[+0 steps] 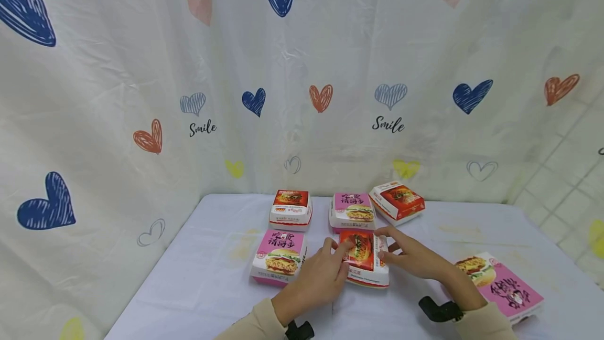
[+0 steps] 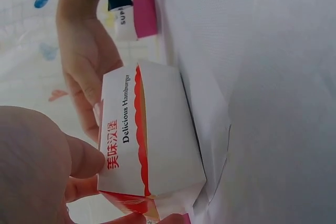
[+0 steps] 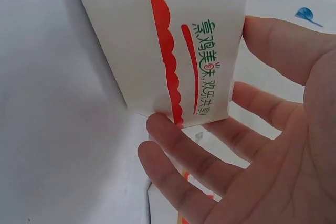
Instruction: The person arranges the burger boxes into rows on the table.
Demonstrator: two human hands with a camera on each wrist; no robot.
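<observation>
A red and white hamburger box [image 1: 362, 257] sits on the table between both hands, in the front row. My left hand [image 1: 323, 272] grips its left side, the thumb over the top edge in the left wrist view. On the other side my right hand [image 1: 412, 255] holds the box by its right side. In the right wrist view the thumb is at the top edge and the fingers are curled by the far end of the white box wall [image 3: 210, 35]. A pink hamburger box [image 1: 280, 256] lies just left of the left hand.
Behind stand a red box [image 1: 290, 209], a pink box [image 1: 352, 209] and a tilted red box [image 1: 397, 201]. Another pink box [image 1: 509, 287] lies by the right forearm. A white cloth covers the table [image 1: 198, 272], and a heart-printed curtain [image 1: 330, 56] hangs at its back.
</observation>
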